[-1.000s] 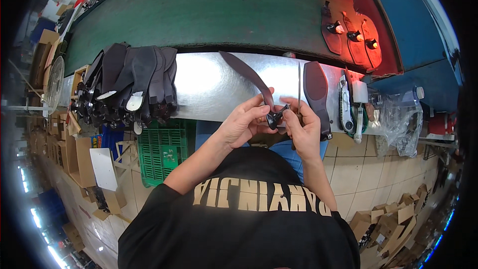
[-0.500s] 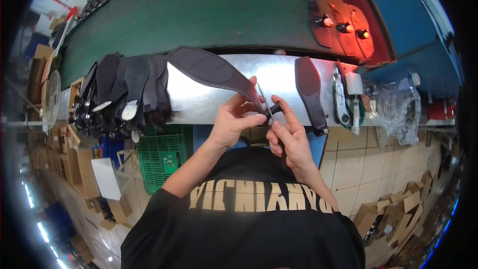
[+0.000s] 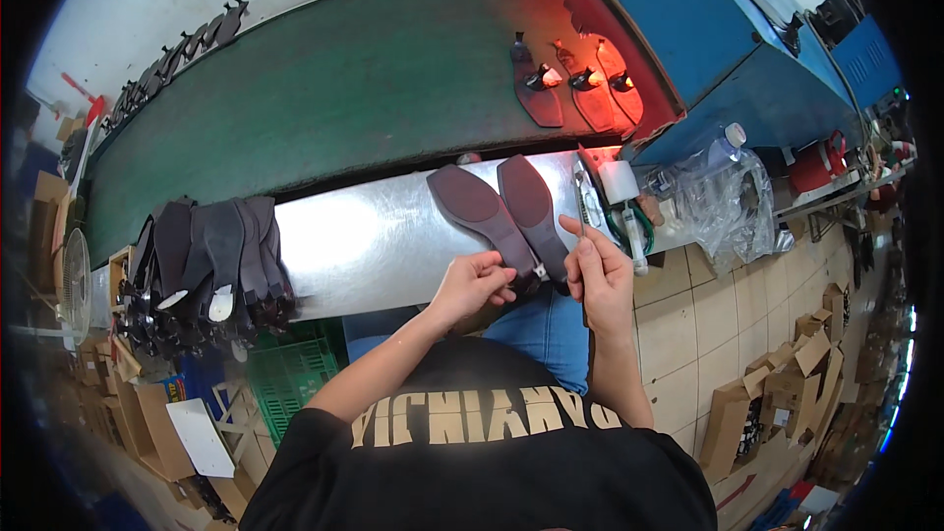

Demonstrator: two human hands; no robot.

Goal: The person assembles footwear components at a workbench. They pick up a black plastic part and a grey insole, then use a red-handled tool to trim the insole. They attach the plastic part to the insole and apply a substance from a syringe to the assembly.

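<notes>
Two dark shoe soles lie side by side on the metal ledge, narrow ends toward me. My left hand (image 3: 477, 287) is closed, its curled fingertips against the edge of the left sole (image 3: 470, 199) near its narrow end; whether they hold anything is hidden. My right hand (image 3: 602, 275) grips a thin grey metal tool (image 3: 581, 211), pointing away from me, just right of the second sole (image 3: 529, 195). The tool's exact kind does not show. A small pale bit shows at the left sole's narrow end.
A pile of dark soles (image 3: 221, 241) sits on the ledge's left end. Beyond the metal ledge (image 3: 364, 246) runs a green belt (image 3: 324, 79), with several strapped soles (image 3: 590, 93) under red light. A white-capped bottle (image 3: 619, 182) and clear plastic bag (image 3: 723, 197) lie at right.
The sole that both hands held up now lies on the ledge beside the other one. My right hand has drawn away with the metal tool. The whole view has shifted.
</notes>
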